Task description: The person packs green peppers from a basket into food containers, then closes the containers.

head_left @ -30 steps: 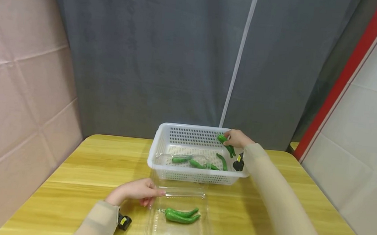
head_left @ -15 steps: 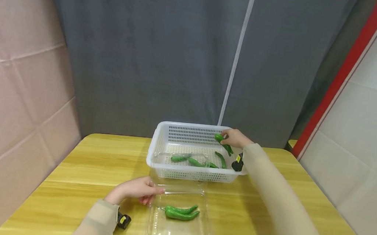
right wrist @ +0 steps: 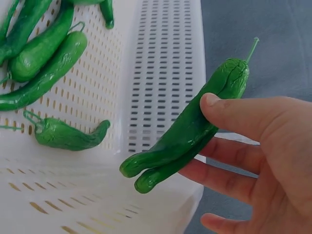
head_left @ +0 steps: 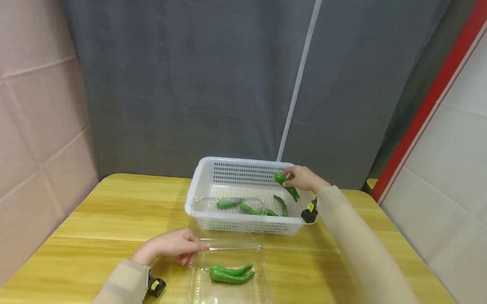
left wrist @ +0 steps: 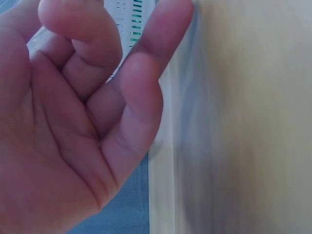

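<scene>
green pepper (right wrist: 195, 127) pinched by right hand (right wrist: 263, 161) fingers, above basket (right wrist: 161, 73)

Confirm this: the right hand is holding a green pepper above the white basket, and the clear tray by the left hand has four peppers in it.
Not quite. The clear tray by the left hand has two peppers, as the head view shows. The right hand does hold a green pepper above the white basket.

Right arm stretched far forward in its beige sleeve, right hand (head_left: 306, 178) raised, thumb and fingers (right wrist: 229, 113) pinching in a firm grip. Left hand (head_left: 172, 245) sits low and near, palm down, fingers (left wrist: 80, 29) loosely curled, forearm angled inward.
</scene>
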`<state>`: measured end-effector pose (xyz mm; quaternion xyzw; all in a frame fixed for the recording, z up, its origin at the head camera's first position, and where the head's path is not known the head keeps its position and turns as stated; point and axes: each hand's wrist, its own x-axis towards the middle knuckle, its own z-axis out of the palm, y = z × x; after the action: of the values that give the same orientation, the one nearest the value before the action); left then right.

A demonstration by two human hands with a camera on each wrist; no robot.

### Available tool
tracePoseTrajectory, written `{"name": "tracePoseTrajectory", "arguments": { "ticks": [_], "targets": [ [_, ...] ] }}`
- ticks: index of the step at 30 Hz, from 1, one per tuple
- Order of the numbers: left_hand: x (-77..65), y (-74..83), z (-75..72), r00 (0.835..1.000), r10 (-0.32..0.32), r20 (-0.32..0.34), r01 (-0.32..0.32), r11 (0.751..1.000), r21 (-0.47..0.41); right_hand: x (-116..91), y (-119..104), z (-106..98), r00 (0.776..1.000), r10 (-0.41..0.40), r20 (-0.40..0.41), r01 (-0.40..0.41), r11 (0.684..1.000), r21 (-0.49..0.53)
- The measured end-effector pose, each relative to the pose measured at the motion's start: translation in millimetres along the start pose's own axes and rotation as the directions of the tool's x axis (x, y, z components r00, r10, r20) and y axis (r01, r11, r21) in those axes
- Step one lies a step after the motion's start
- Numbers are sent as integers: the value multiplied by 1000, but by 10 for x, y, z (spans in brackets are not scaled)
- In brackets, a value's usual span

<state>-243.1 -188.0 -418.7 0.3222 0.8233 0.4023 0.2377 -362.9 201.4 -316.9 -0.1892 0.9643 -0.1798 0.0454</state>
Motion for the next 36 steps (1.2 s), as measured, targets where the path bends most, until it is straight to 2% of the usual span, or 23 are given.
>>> {"name": "tracePoseTrajectory", "arguments": {
  "ticks": [8, 13, 19, 26, 36],
  "targets": [
    [-31, -21, 24, 1000, -10, -10, 10, 1000, 11, -210, -101, 7, 997, -72, -32, 75, 994, 83],
    [-24, -17, 29, 1000, 7, -5, -7, 1000, 1, -331, -139, 1, 994, -72, -84, 82, 988, 131],
    [-30, -22, 16, 1000, 5, -10, -5, 1000, -1, -423, -169, 48, 982, -121, -145, 144, 976, 162],
    [-32, -30, -7, 1000, 3, -8, -3, 1000, -3, -581, -161, 143, 963, -87, -256, 151, 958, 243],
    [-22, -66, -8, 1000, 11, -2, -11, 1000, -9, -730, -132, 321, 943, -63, -327, 193, 904, 382]
  ]
}}
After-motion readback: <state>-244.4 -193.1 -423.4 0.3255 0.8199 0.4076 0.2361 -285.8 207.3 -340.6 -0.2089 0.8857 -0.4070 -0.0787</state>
